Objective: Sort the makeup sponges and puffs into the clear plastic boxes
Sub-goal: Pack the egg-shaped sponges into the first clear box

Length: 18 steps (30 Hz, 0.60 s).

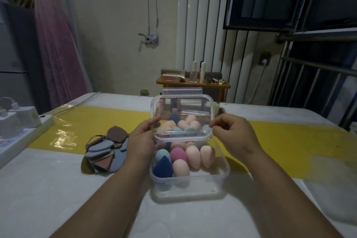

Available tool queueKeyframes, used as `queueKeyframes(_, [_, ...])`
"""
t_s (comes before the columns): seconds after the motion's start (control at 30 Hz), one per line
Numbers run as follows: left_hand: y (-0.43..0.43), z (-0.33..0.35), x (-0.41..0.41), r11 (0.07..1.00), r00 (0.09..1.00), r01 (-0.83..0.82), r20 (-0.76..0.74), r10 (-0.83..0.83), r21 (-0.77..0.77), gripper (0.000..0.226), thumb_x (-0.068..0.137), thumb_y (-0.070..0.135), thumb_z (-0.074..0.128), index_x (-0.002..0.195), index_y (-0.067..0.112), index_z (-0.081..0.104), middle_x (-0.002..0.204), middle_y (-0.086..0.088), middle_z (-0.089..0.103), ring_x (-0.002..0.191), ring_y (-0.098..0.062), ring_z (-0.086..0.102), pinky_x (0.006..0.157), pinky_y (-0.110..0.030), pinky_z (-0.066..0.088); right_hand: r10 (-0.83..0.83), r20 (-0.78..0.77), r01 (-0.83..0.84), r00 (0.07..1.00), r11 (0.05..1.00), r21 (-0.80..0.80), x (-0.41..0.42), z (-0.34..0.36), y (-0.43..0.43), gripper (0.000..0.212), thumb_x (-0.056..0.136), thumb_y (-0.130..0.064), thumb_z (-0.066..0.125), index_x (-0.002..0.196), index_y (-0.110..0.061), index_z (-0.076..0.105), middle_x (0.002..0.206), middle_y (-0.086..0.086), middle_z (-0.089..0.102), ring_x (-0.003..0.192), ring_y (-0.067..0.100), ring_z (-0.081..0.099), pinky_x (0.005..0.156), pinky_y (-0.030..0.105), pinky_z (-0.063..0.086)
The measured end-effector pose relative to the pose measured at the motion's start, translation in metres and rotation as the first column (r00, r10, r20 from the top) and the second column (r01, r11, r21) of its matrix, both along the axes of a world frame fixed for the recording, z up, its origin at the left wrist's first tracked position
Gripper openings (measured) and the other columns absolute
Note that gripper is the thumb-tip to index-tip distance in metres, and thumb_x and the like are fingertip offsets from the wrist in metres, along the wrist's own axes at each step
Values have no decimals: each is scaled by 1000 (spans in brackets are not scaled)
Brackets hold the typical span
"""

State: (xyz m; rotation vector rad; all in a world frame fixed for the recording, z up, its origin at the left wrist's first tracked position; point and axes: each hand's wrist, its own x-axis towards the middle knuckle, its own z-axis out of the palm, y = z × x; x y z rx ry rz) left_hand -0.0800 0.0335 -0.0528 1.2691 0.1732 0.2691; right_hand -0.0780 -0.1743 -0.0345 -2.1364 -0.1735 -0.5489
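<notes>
step, likely: lidding clear box [190, 186] of sponges [178, 154], mid table [58, 189] | left grip [143, 141], right grip [233, 137] pinch clear lid [183, 110] sides | tip: square corners, lower flat, trap no sponge | puffs [106, 150] piled left

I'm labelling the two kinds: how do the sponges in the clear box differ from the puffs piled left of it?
The sponges are plump egg shapes; the puffs are flat pads. The sponges sit inside the clear box; the puffs lie heaped on the table. Both include blue pieces.
</notes>
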Motion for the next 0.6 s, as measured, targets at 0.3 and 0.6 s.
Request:
queueKeyframes(0.3, [-1,2,-4,1000,1000,10,-1,-10,13,54,87,-21,39,110,17,70,107,1,61,87,-13,60,57,-25,60,-191,-94,168,977,963,-209,23,-22,-21,25,99,-15,50,113,-18,70,116,2,60,102,20,55,82,29,41])
queueKeyframes(0.6, [1,0,0,999,1000,13,-7,-12,38,59,84,-23,39,104,22,71,109,1,62,90,-13,60,54,-21,57,-187,-318,9,930,874,-487,58,-62,-31,65,97,-31,52,154,-36,22,166,-10,10,147,23,26,113,40,30])
